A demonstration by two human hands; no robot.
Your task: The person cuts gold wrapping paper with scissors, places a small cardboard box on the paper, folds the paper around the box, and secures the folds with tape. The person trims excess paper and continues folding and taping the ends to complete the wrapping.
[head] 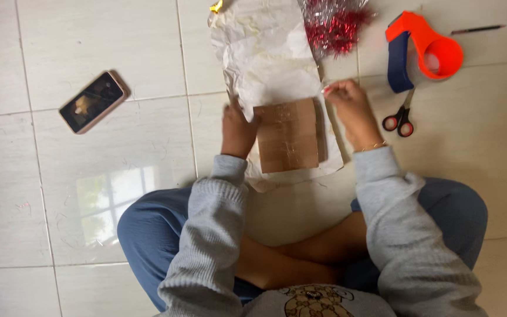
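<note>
A flat brown cardboard box (289, 136) lies on a crumpled sheet of white wrapping paper (268, 53) spread over the pale tiled floor (89, 176), just ahead of the seated person's crossed legs. The left hand (237, 130) rests against the box's left edge with its fingers curled onto the paper, while the right hand (350, 108) pinches the paper's right edge between narrow fingertips. Red and silver tinsel (334, 23) lies just beyond, an orange tape dispenser (426, 50) and red-handled scissors (401, 117) to the right, a smartphone (92, 101) well apart to the left.
</note>
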